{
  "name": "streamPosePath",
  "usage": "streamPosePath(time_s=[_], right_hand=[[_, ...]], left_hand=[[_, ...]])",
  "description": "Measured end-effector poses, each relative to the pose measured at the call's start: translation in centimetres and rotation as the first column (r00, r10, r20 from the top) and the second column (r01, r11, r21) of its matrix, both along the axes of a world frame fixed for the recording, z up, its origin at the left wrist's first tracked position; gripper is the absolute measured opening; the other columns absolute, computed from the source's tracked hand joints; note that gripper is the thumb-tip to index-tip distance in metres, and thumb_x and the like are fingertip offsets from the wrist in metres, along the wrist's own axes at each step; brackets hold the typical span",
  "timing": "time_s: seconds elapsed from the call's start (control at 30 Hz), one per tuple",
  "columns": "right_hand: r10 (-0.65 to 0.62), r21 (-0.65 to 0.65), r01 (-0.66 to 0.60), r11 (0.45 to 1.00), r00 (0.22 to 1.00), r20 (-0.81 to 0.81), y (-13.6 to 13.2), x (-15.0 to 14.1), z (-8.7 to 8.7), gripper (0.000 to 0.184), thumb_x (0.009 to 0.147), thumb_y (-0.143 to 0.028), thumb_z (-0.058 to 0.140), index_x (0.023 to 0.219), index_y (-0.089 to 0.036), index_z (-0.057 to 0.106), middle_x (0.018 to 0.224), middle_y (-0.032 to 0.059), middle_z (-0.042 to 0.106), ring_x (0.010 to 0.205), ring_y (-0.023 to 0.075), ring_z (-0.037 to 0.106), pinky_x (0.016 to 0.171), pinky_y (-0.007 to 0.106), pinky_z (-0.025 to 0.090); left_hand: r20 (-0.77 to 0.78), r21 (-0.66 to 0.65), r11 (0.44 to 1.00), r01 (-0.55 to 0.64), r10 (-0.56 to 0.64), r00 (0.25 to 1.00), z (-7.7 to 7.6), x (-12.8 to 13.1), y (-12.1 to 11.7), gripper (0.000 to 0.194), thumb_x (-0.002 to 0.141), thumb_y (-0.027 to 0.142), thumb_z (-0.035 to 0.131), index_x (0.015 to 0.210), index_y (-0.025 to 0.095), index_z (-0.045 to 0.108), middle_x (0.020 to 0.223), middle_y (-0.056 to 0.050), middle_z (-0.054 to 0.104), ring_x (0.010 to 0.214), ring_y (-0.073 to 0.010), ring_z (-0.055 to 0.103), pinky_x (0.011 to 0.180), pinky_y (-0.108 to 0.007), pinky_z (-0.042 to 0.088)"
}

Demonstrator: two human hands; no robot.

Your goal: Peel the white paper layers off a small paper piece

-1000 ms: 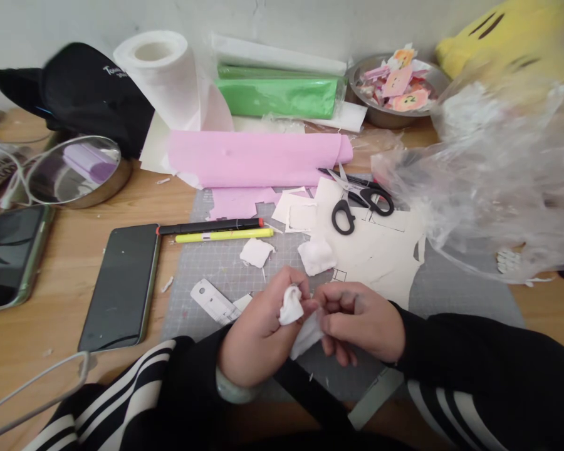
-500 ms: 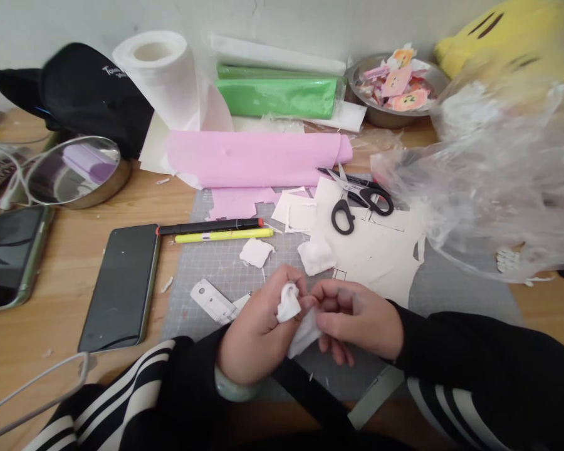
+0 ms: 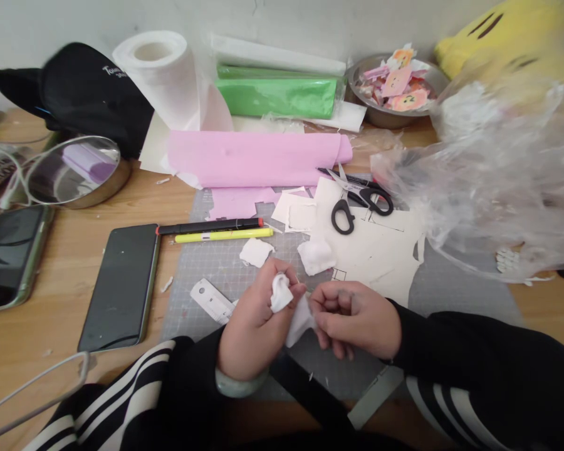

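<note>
Left hand (image 3: 251, 332): clenched on crumpled white soft piece (image 3: 281, 294), which sticks out past thumb and forefinger.
Right hand (image 3: 364, 319): fingers curled against thin white flap (image 3: 301, 322); can't tell if pinching it.
White piece: in left fist, over grey gridded cutting mat (image 3: 470, 300). Can't tell if flap belongs to it.
Just beyond hands: small white soft pad (image 3: 316, 255); cream paper sheet with drawn lines (image 3: 380, 260), black-handled metal scissors (image 3: 343, 219) on top.
Beside left hand: flat white ruler (image 3: 211, 300), partly hidden.
Right side: crumpled clear plastic bag (image 3: 498, 181), overlapping mat.
Left side: dark flat smartphone (image 3: 120, 288), near slim yellow pen (image 3: 223, 235).
Back: folded pink sheet (image 3: 258, 160).
</note>
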State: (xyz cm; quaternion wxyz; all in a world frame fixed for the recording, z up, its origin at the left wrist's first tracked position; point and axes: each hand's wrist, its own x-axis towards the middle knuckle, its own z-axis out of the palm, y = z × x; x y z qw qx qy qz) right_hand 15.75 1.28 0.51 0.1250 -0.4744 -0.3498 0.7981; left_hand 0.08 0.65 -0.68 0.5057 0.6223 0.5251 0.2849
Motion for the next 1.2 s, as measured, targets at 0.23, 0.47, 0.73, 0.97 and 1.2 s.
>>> streamPosePath(time_s=[0.23,0.47,0.73,0.97,1.2], right_hand=[[0.082,-0.023,-0.081,0.996,0.995,0.048,-0.7,-0.4,0.3,0.007,0.063,-0.005,0.044,0.063,-0.013,0.043,0.048,-0.0059,0.052,0.034,0.0007,0.043,0.031,0.009,0.033],[-0.044,0.003,0.045,0.999,0.996,-0.075,-0.8,-0.2,-0.6,0.006,0.065,-0.013,0.048,0.066,-0.014,0.042,0.047,-0.006,0.052,0.033,0.0033,0.046,0.031,0.012,0.036],[-0.076,-0.005,0.076,0.997,0.994,-0.076,-0.4,-0.1,-1.2,0.012,0.064,-0.019,0.052,0.072,-0.014,0.045,0.048,-0.0057,0.053,0.034,0.0041,0.047,0.031,0.013,0.037],[-0.086,-0.037,0.085,0.996,0.996,-0.034,-0.5,-0.3,-1.1,0.013,0.062,-0.014,0.049,0.074,-0.014,0.044,0.048,-0.0063,0.053,0.034,0.0043,0.047,0.032,0.013,0.038],[-0.083,-0.027,0.082,0.996,0.996,-0.019,-0.4,-0.3,-1.0,0.006,0.063,-0.013,0.049,0.067,-0.014,0.044,0.047,-0.0055,0.053,0.033,0.0039,0.046,0.031,0.013,0.037]], left_hand=[[-0.013,0.084,0.967,-0.239,0.241,0.97,-0.3,-0.1,0.8,0.01,0.082,0.027,0.044,0.076,0.02,0.04,0.058,0.006,0.035,0.048,-0.0063,0.033,0.046,-0.019,0.029],[0.045,0.026,0.979,-0.204,0.202,0.978,-0.3,-0.2,1.1,0.014,0.082,0.031,0.045,0.077,0.019,0.039,0.061,0.005,0.039,0.051,-0.0064,0.035,0.049,-0.02,0.03],[-0.046,0.02,0.982,0.19,-0.189,0.981,0.0,-0.4,0.5,0.01,0.084,0.029,0.039,0.08,0.019,0.038,0.061,0.004,0.043,0.053,-0.0077,0.04,0.05,-0.02,0.033],[-0.061,0.001,0.977,0.215,-0.214,0.975,0.1,-0.4,0.5,0.013,0.085,0.031,0.036,0.079,0.02,0.037,0.06,0.005,0.044,0.052,-0.0076,0.039,0.049,-0.02,0.032],[-0.053,0.001,0.978,0.206,-0.206,0.977,0.2,-0.4,0.4,0.014,0.085,0.032,0.036,0.079,0.02,0.037,0.061,0.004,0.044,0.053,-0.0077,0.041,0.05,-0.02,0.032]])
